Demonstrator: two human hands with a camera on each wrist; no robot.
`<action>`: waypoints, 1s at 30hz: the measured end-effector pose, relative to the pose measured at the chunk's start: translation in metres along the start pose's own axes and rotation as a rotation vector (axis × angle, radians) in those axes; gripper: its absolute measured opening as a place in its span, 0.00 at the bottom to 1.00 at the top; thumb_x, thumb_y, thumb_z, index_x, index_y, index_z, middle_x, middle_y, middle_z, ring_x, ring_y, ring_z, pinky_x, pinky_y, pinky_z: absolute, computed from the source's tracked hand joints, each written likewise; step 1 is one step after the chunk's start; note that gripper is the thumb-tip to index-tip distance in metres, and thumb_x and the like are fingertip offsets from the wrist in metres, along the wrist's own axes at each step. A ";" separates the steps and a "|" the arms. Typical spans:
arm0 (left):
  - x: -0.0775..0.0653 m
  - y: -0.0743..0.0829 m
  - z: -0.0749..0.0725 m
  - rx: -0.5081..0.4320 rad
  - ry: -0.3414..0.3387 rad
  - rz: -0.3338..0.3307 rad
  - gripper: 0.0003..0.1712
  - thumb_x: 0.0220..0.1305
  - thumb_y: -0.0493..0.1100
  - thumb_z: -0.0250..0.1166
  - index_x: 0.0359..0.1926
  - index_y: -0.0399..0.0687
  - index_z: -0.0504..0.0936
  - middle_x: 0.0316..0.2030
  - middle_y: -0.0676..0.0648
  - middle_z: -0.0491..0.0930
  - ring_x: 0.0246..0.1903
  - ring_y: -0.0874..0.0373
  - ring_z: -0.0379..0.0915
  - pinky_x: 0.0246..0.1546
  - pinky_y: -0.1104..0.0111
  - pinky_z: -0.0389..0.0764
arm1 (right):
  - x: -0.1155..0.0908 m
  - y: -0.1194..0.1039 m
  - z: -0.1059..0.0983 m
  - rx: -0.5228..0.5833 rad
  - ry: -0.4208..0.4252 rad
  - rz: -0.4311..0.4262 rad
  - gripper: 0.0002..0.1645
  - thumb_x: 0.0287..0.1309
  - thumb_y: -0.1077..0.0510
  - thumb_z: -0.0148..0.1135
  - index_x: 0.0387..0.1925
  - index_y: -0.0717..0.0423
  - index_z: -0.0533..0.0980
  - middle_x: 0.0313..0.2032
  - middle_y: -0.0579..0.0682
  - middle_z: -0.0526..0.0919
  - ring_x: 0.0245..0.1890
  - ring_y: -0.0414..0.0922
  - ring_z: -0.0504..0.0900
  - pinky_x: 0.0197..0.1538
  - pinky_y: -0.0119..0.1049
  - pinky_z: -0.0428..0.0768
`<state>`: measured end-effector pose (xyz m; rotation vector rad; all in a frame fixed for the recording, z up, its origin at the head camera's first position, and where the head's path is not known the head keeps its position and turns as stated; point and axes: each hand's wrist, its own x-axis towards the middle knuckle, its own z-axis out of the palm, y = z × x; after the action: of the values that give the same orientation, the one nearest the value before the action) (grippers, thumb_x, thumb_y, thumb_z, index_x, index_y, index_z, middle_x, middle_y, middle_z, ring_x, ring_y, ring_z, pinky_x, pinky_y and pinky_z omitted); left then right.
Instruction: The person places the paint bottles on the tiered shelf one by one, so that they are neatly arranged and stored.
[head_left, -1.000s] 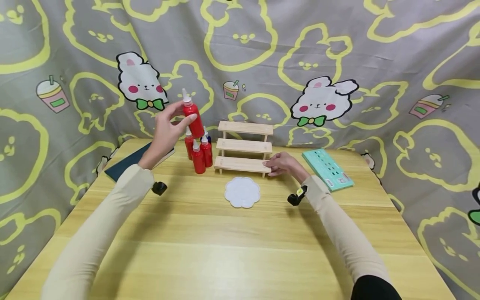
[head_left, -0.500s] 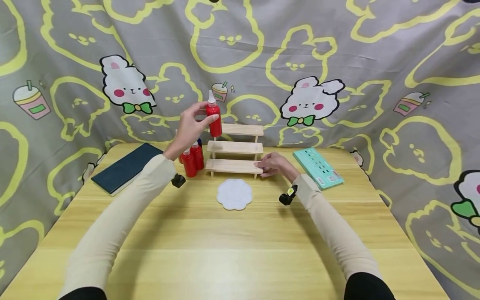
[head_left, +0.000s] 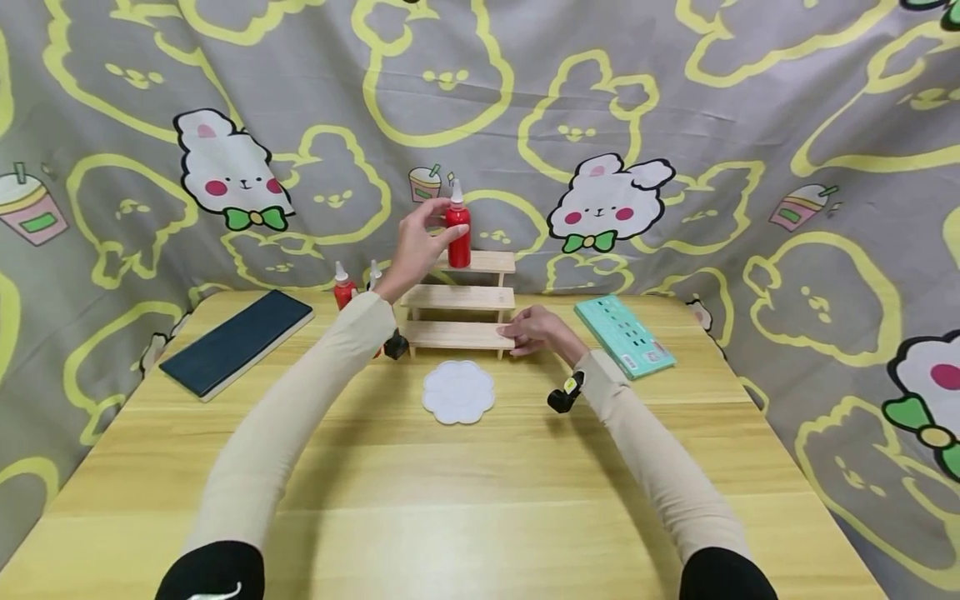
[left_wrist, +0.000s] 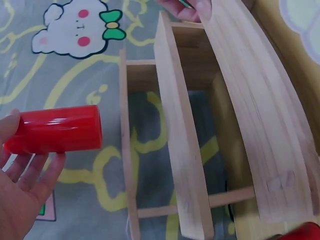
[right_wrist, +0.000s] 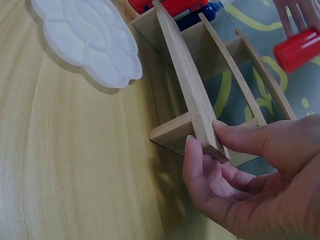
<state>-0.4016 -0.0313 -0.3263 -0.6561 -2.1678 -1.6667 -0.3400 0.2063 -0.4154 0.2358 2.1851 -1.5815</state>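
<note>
Cartoon cloth (head_left: 315, 75) is hanging behind a table (head_left: 450, 500). The left hand (head_left: 418, 246) is pinching a red bottle (head_left: 461, 252) just above the top shelf (head_left: 491, 262) of a rack (head_left: 459, 297); the right hand (head_left: 538, 331) is pinching the lowest shelf (head_left: 450, 335). No bottle is resting on these 3 shelves, so work is apparently just beginning. Other bottles (head_left: 344, 293), 1 blue (right_wrist: 196, 17), are waiting beside it, too hidden for counting.

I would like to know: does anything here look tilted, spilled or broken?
Nothing stands out. The red bottle in the left hand looks upright, the wooden stand gripped by the right hand stands level, and no spill or breakage is visible.
</note>
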 end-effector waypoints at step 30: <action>0.018 -0.024 0.045 -0.014 -0.069 -0.010 0.30 0.69 0.41 0.73 0.69 0.42 0.78 0.57 0.41 0.85 0.53 0.51 0.83 0.59 0.61 0.82 | -0.004 -0.016 -0.021 -0.121 -0.082 -0.134 0.26 0.72 0.65 0.61 0.65 0.72 0.66 0.49 0.64 0.82 0.48 0.56 0.86 0.62 0.52 0.83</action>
<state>-0.4288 0.0101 -0.3478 -0.7179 -2.2119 -1.6894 -0.3479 0.2213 -0.3947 -0.0122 2.2634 -1.4932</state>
